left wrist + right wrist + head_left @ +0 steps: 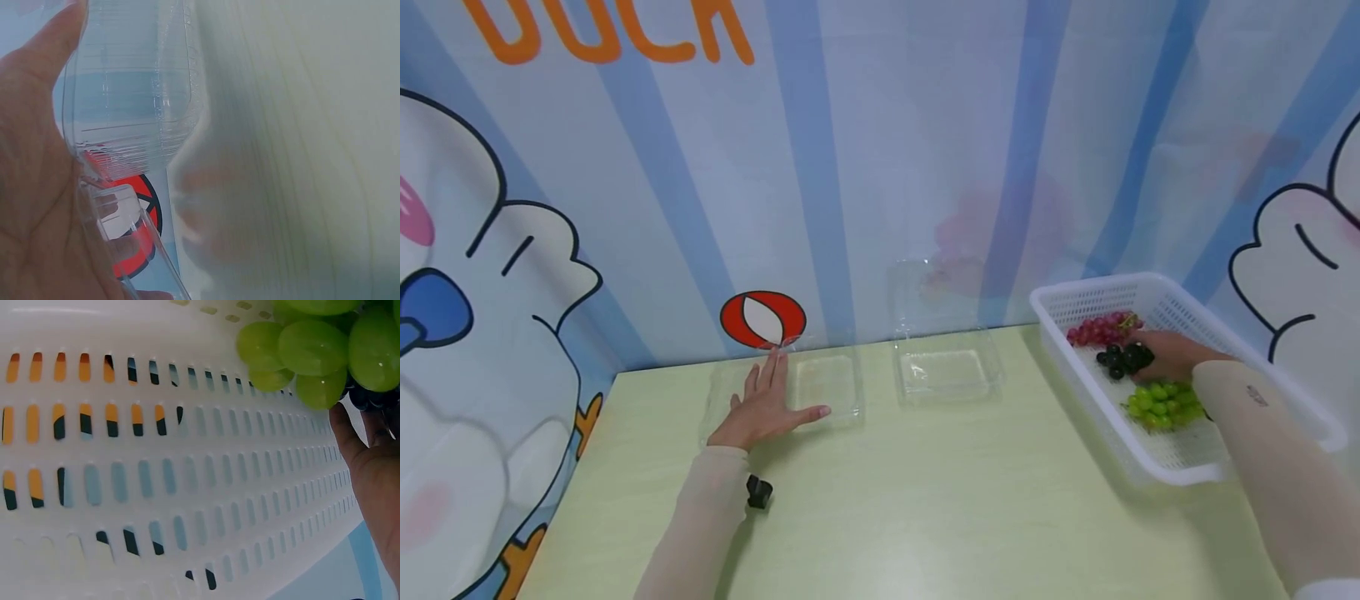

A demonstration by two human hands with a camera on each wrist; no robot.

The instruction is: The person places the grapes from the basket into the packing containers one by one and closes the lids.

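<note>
Striped cloth [910,125] backs our counter [925,500]; from the head, our left hand [763,408] spreads over one clear clamshell [829,387], a second clamshell [947,371] to its right, neither holding grapes yet. Left wrist: our palm meets plastic. Right wrist: our right hand [375,481] pinches black grapes [359,397] inside the basket [125,328].

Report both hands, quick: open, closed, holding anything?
Left hand: open, fingers spread, touching a clear container.
Right hand: closed, holding the dark grapes in the white basket.

On the table [925,517], a first container [827,383] sits at 11 o'clock, a second container [946,367] at 12; at 2, a basket [1187,477] holds three bunches of grapes [1161,406].
</note>
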